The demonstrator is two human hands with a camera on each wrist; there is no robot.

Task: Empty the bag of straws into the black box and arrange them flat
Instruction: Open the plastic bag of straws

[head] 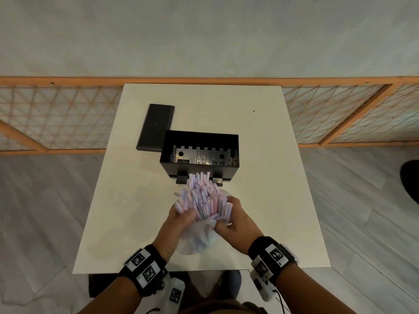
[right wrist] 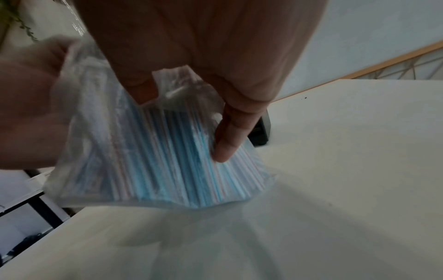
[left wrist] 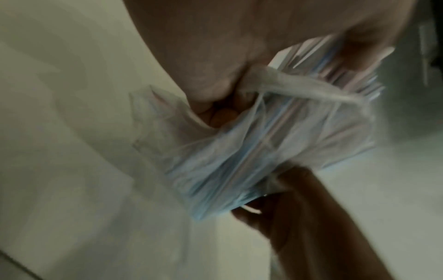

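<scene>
A clear plastic bag [head: 199, 236] packed with several white, pink and blue striped straws [head: 204, 198] is held above the white table [head: 272, 200], just in front of the open black box [head: 199, 152]. The straw ends fan out of the bag's mouth toward the box's near wall. My left hand [head: 181, 217] grips the bundle from the left, fingers curled round the straws. My right hand [head: 233, 219] pinches the bag's plastic on the right side. In the right wrist view the straws [right wrist: 172, 161] show through the bag [right wrist: 91, 132]. The left wrist view is blurred, with the bag [left wrist: 251, 151] bunched.
The box's black lid [head: 156, 128] lies flat on the table at the box's back left. Metal fittings line the box's inner floor. A wooden lattice screen [head: 340, 114] stands behind the table. Bare tabletop lies to the right and left of the hands.
</scene>
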